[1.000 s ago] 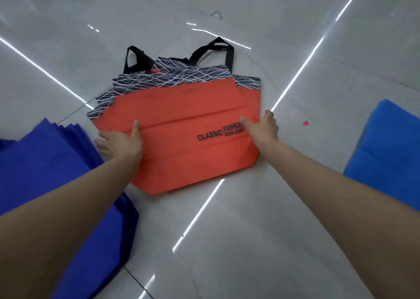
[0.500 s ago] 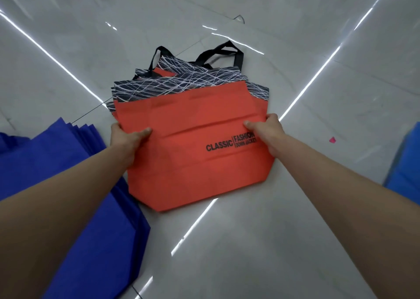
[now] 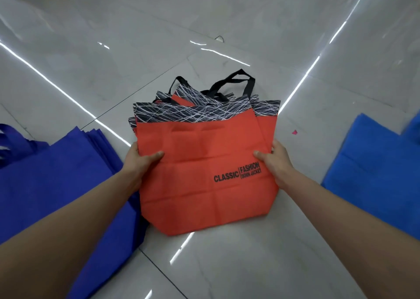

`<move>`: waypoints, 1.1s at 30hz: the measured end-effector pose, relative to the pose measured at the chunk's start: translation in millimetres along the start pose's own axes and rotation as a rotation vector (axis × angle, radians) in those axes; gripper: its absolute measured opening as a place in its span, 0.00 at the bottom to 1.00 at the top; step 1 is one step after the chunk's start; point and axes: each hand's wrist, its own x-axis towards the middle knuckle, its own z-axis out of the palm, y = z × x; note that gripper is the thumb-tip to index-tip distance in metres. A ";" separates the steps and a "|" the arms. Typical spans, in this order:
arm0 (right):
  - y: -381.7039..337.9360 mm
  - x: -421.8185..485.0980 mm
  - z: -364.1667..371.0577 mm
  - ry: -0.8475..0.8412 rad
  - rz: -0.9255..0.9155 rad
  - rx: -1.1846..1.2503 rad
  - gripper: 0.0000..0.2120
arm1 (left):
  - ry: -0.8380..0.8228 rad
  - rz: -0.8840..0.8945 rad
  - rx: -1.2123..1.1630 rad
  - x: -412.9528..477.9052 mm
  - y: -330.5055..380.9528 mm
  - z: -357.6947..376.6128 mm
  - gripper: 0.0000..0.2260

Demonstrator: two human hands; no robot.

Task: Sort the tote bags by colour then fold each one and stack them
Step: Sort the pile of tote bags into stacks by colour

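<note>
Held on the floor [image 3: 227, 264] between left grip [image 3: 141, 160] and right grip [image 3: 272, 160]: orange tote bags [image 3: 204, 162], clasped at both side edges, thumbs on top, fingers tucked beneath. A second ago only pressed under flat hands and fanned askew; now gripped and squared into one neat pile. Judged as gathering the orange colour group (sorting looks near done), with folding not yet begun. Beyond the grips, a black band [image 3: 193, 113] of white scribbled lines across the bag tops, and black handles [image 3: 231, 80] past that. Printed in black just inside the right grip: "CLASSIC | FASHION DOWN JACKET" [image 3: 237, 172]. No other writing legible. Outside the left grip, touching the orange pile's lower corner, dark blue bags [image 3: 56, 173]; outside the right grip, apart from the pile, lighter blue bags [image 3: 375, 162], with a small pink scrap [image 3: 294, 132] on the floor between.
</note>
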 end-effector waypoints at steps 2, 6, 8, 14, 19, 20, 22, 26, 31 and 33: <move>1.7 -15.3 -15.4 0.017 -0.077 -0.022 0.15 | -0.030 0.013 -0.017 -12.7 -0.3 6.7 0.27; 3.9 -52.9 -49.2 0.049 -0.113 -0.042 0.12 | -0.110 0.051 0.001 -38.8 0.3 18.6 0.28; 6.1 -73.7 -66.6 0.091 -0.110 -0.025 0.12 | -0.161 0.068 0.009 -54.4 2.9 24.1 0.27; 28.1 -150.8 -111.4 0.171 -0.116 -0.016 0.14 | -0.309 0.068 0.086 -99.8 -6.7 33.1 0.29; 72.5 -213.9 -143.5 0.278 -0.068 0.009 0.19 | -0.455 0.023 0.138 -139.2 -34.5 47.2 0.28; 84.2 -223.4 -150.6 0.296 -0.036 0.013 0.21 | -0.500 -0.003 0.154 -145.1 -40.3 49.8 0.29; 105.7 -237.9 -162.2 0.303 0.079 0.046 0.24 | -0.595 -0.069 0.213 -153.5 -51.8 53.5 0.34; 149.1 -244.3 -175.6 0.359 0.265 0.046 0.25 | -0.579 -0.161 0.385 -158.3 -71.5 62.3 0.36; 152.6 -208.8 -179.2 0.479 0.218 0.099 0.09 | -0.400 0.021 0.677 -146.1 -74.2 77.9 0.41; 147.5 -186.1 -178.1 0.481 0.173 0.122 0.14 | -0.402 0.086 0.747 -144.6 -71.7 86.1 0.38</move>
